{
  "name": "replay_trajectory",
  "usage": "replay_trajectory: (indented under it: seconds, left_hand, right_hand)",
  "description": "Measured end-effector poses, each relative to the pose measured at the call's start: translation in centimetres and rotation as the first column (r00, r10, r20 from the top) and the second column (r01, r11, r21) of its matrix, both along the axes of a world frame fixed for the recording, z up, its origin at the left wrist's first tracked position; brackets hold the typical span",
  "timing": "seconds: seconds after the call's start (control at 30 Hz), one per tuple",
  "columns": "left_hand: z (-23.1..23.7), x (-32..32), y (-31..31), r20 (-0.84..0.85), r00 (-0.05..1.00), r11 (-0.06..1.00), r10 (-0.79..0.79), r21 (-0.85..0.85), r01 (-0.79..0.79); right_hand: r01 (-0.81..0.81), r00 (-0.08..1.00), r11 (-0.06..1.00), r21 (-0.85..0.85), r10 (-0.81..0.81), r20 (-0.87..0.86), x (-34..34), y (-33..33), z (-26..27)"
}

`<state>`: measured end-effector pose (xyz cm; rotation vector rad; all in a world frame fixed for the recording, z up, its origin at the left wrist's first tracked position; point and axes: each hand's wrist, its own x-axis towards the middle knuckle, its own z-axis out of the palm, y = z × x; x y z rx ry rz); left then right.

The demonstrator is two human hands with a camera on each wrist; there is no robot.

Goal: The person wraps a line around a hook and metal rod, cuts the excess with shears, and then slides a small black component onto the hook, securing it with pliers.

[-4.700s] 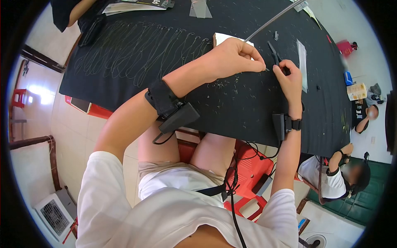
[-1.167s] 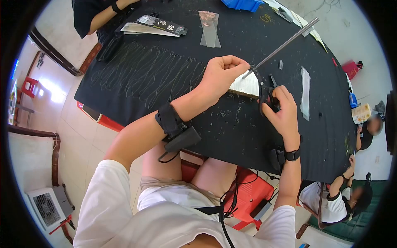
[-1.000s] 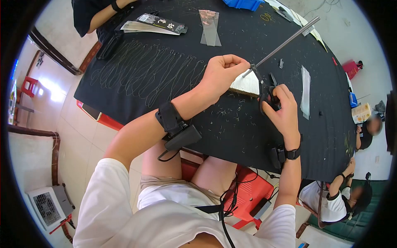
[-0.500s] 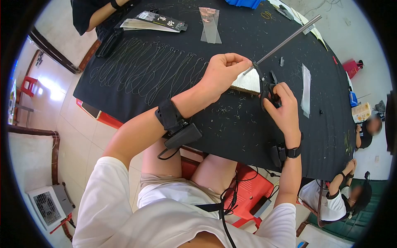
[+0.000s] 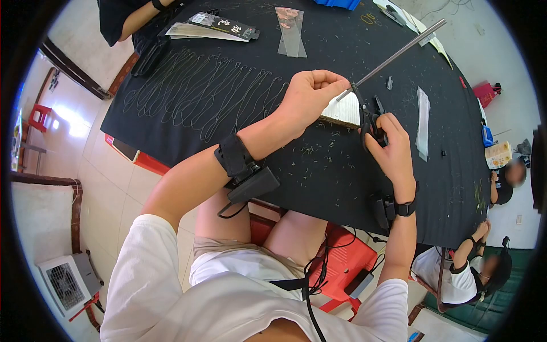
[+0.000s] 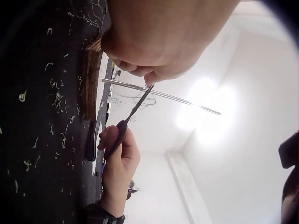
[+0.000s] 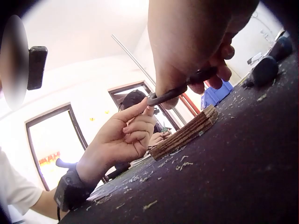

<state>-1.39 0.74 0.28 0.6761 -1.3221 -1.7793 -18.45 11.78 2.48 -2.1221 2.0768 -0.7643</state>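
My left hand (image 5: pixel 313 94) pinches thumb against forefinger beside the metal rod (image 5: pixel 393 58); I cannot tell what small thing the fingertips hold. Black-handled scissors (image 5: pixel 365 114) are in my right hand (image 5: pixel 393 147), with its thumb and fingers at the handle loops. Their blades slant up from it, tips right at the left fingertips. The left wrist view shows the scissors (image 6: pixel 124 127) reaching the left hand (image 6: pixel 173 35) from below. Under the hands lies a wooden block (image 5: pixel 345 111) with a white top, and the rod rises obliquely from it.
Several thin looped lines (image 5: pixel 199 94) lie in a row at left on the black tablecloth (image 5: pixel 285 182), with small clippings scattered nearby. A second black-handled tool (image 6: pixel 91 145) lies past the block. Clear sleeves (image 5: pixel 423 124), card packets (image 5: pixel 219 27) and a blue bin (image 5: pixel 337 3) surround it.
Compared with the earliest frame, the scissors now show raised in my right hand, tips at the left fingertips, and the head view takes in more table. Over the last second both hands stay almost still.
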Motion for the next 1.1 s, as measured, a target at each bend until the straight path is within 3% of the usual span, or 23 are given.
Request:
replay_trajectory:
  seconds: [1.1]
  left_hand:
    - [-0.60,-0.14,-0.15,-0.022,1.000,0.999,-0.020,-0.045,0.019]
  right_hand:
    - [-0.042,0.998,0.999,0.029,0.041,0.041,-0.12,0.05,-0.21]
